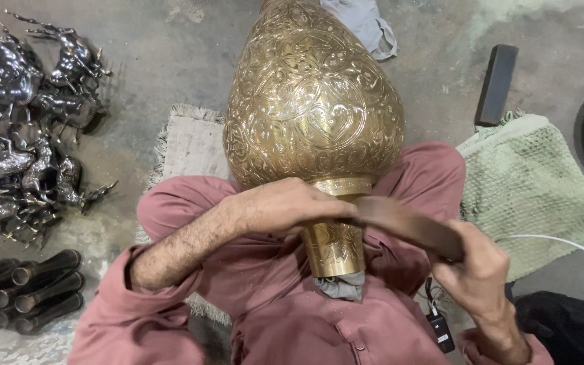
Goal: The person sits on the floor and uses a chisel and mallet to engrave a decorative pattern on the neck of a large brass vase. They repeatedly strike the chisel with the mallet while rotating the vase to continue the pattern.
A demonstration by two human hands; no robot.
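- The right hand (478, 270) has its fingers closed around a dark wooden tool (407, 223) laid against the vase's neck.
- The left hand (292, 203) wraps that neck, fingers curled.
- The engraved brass vase (315, 101) lies across the lap, neck (332, 247) toward the body; it looks heavy, rigid and slick, best gripped at the narrow neck.
- Beyond, on the floor: a green cloth (528, 182), dark metal figurines (28, 122).

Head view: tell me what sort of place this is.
Probably a metalcraft workshop, with the work done seated on the floor. An engraved brass vase lies across the person's lap, small metal horse figurines are heaped on the bare concrete floor, and dark metal tubes are stacked beside them.
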